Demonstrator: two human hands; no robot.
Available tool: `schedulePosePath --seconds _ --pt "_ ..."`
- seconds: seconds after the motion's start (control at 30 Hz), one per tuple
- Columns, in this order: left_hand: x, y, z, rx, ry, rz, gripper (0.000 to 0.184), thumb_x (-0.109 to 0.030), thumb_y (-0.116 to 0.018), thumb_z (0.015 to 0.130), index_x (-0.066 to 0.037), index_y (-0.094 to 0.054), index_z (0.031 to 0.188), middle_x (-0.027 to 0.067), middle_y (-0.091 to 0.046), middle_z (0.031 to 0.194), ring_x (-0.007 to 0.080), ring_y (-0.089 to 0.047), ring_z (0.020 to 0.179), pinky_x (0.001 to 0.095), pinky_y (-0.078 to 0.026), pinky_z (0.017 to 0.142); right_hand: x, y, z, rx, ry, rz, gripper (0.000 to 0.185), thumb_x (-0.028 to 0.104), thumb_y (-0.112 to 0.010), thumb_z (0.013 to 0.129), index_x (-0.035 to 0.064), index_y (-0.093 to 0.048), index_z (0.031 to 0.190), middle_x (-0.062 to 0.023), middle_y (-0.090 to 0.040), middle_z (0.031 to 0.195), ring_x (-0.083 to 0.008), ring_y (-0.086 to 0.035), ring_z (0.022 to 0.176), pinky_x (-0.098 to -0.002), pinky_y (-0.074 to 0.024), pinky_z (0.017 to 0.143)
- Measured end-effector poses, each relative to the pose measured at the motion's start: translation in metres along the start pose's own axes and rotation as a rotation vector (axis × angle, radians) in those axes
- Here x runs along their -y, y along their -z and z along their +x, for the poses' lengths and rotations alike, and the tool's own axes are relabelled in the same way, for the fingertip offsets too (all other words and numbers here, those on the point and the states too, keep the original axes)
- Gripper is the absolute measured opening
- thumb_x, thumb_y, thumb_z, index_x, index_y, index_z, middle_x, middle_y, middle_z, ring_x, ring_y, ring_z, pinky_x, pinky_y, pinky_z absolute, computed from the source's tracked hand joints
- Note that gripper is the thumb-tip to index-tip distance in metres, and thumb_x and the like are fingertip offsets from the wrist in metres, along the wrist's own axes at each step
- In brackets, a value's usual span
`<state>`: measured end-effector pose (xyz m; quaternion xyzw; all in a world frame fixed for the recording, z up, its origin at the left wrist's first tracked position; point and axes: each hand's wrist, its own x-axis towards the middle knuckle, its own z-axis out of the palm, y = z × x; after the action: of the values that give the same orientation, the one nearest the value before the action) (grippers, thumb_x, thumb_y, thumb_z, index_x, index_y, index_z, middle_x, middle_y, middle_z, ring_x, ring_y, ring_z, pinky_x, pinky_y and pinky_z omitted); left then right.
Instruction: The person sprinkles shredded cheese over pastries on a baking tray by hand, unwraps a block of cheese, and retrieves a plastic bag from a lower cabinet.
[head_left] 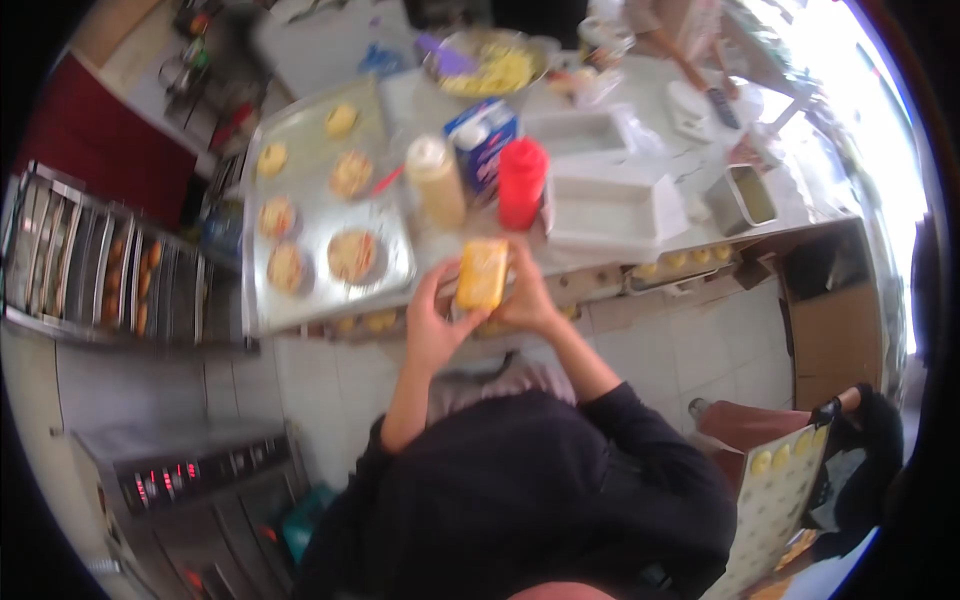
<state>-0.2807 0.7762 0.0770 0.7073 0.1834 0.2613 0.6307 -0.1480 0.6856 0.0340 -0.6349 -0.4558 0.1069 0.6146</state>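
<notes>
Between my two hands, in front of the table's near edge, is a yellow-orange block or packet with a paler top. My left hand grips its left side, and my right hand holds the right side. Just beyond stand a red squeeze bottle, a bottle of pale sauce and a blue carton. To the left lies a metal tray with several round topped doughs and a red utensil.
A bowl of yellow pieces, white trays and a metal tin are on the table. A person's arm shows across it. Lower right, a person carries a tray. A rack and oven stand left.
</notes>
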Motion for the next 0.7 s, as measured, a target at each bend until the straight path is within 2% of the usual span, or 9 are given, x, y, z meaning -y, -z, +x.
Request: schedulePosePath --seconds 0.07,0.13,0.23,0.37,0.47,0.5,0.57,0.67,0.7 --pt "0.005 0.012 0.002 0.082 0.029 -0.084 0.099 -0.010 -0.084 0.058 -0.011 -0.025 0.137 0.0055 -0.034 0.137 0.0236 -0.034 0.127 0.0362 -0.032 0.101 0.018 0.008 0.004 0.090 -0.251 0.323 0.092 0.016 -0.086 0.051 0.0051 -0.033 0.125 -0.0116 -0.048 0.114 -0.0197 -0.047 0.110 -0.0345 -0.0406 0.092" --pt "0.011 0.015 0.002 0.138 -0.035 -0.309 0.109 -0.008 -0.085 0.054 -0.013 -0.019 0.140 0.0058 -0.031 0.139 0.0239 -0.034 0.126 0.0354 -0.035 0.098 0.027 0.008 0.006 0.111 -0.182 0.560 0.097 0.013 -0.086 0.049 0.0073 -0.029 0.127 -0.0087 -0.047 0.117 -0.0180 -0.045 0.112 -0.0349 -0.0411 0.091" --pt "-0.005 0.017 0.002 0.269 0.069 -0.444 0.112 -0.005 -0.085 0.053 -0.014 -0.015 0.140 0.0071 -0.031 0.136 0.0229 -0.036 0.123 0.0350 -0.038 0.096 0.028 0.005 0.012 0.226 -0.105 0.778 0.098 0.005 -0.084 0.051 0.0090 -0.026 0.130 -0.0122 -0.040 0.131 -0.0196 -0.036 0.125 -0.0348 -0.0346 0.100" --pt "0.000 0.020 0.000 0.174 0.019 -0.448 0.102 -0.001 -0.083 0.055 -0.013 -0.019 0.133 0.0081 -0.039 0.123 0.0198 -0.042 0.116 0.0332 -0.041 0.092 0.047 0.008 0.019 0.332 -0.189 0.629 0.103 0.007 -0.084 0.051 0.0076 -0.024 0.135 -0.0142 -0.023 0.145 -0.0226 -0.027 0.132 -0.0335 -0.0278 0.105" --pt "0.010 0.033 0.005 0.153 -0.033 -0.391 0.094 -0.001 -0.082 0.055 -0.011 -0.023 0.128 0.0085 -0.041 0.117 0.0189 -0.045 0.111 0.0326 -0.042 0.090 0.066 0.005 0.016 0.244 -0.224 0.580 0.103 0.005 -0.083 0.054 0.0071 -0.023 0.138 -0.0127 -0.023 0.145 -0.0221 -0.025 0.133 -0.0335 -0.0267 0.105" --pt "0.008 0.043 0.007 0.156 -0.040 -0.336 0.093 -0.002 -0.082 0.054 -0.010 -0.024 0.127 0.0089 -0.041 0.117 0.0189 -0.045 0.110 0.0327 -0.042 0.089 0.075 0.004 0.016 0.253 -0.157 0.641 0.086 0.007 -0.078 0.065 0.0056 -0.030 0.136 -0.0115 -0.027 0.143 -0.0210 -0.029 0.131 -0.0335 -0.0292 0.104" --pt "0.021 0.068 0.011 0.117 -0.116 -0.073 0.090 -0.008 -0.082 0.053 -0.008 -0.026 0.124 0.0104 -0.040 0.117 0.0204 -0.047 0.107 0.0347 -0.043 0.087 0.077 -0.015 0.013 0.169 -0.145 0.398 0.069 0.010 -0.074 0.071 0.0046 -0.039 0.130 -0.0105 -0.037 0.135 -0.0223 -0.038 0.123 -0.0341 -0.0364 0.098" --pt "0.018 0.088 0.014 0.110 -0.178 -0.273 0.086 -0.012 -0.082 0.053 -0.008 -0.029 0.121 0.0118 -0.039 0.117 0.0215 -0.046 0.106 0.0360 -0.042 0.088 0.088 -0.046 0.017 -0.015 -0.161 0.196 0.045 0.013 -0.068 0.078 0.0022 -0.050 0.118 -0.0106 -0.048 0.122 -0.0209 -0.050 0.110 -0.0321 -0.0450 0.089" --pt "0.021 0.095 0.015 0.115 -0.199 -0.237 0.085 -0.012 -0.082 0.053 -0.008 -0.030 0.121 0.0124 -0.039 0.117 0.0220 -0.045 0.107 0.0363 -0.041 0.088 0.087 -0.056 0.016 -0.065 -0.129 0.155 0.046 0.014 -0.071 0.075 0.0030 -0.052 0.115 -0.0115 -0.051 0.118 -0.0218 -0.053 0.106 -0.0322 -0.0457 0.087"
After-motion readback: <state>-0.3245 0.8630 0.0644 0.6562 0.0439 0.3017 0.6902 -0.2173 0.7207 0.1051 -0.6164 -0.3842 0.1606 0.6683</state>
